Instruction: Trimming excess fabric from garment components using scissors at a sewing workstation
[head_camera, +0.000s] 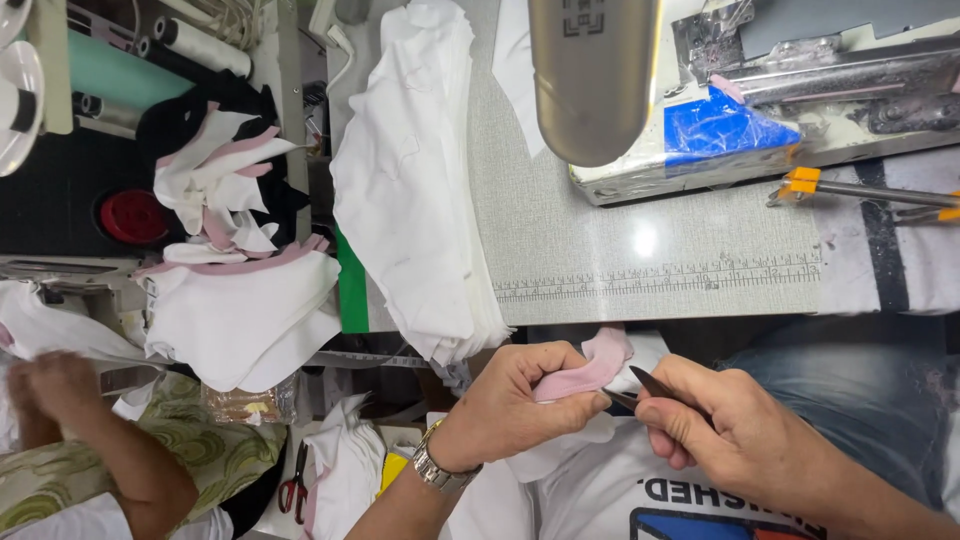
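Lower centre of frame, below the tabletop (640, 250) edge: pink fabric strip (590, 372), long axis running up-right, pinched in the closed left hand (520, 395). Right hand (730, 425), closed around dark tweezers (655, 388), sat just right; their tips met the strip's lower edge.

Garment sewing workshop — sewing machine (640, 90) on a ruler-edged table (640, 250), stacked white fabric pieces (410, 180) at left, thread rolls (200, 45) beyond.

A pale pink fabric strip (590, 370), a white cloth stack (415, 180), blue plastic (725, 125), grey speckled tabletop (600, 230).
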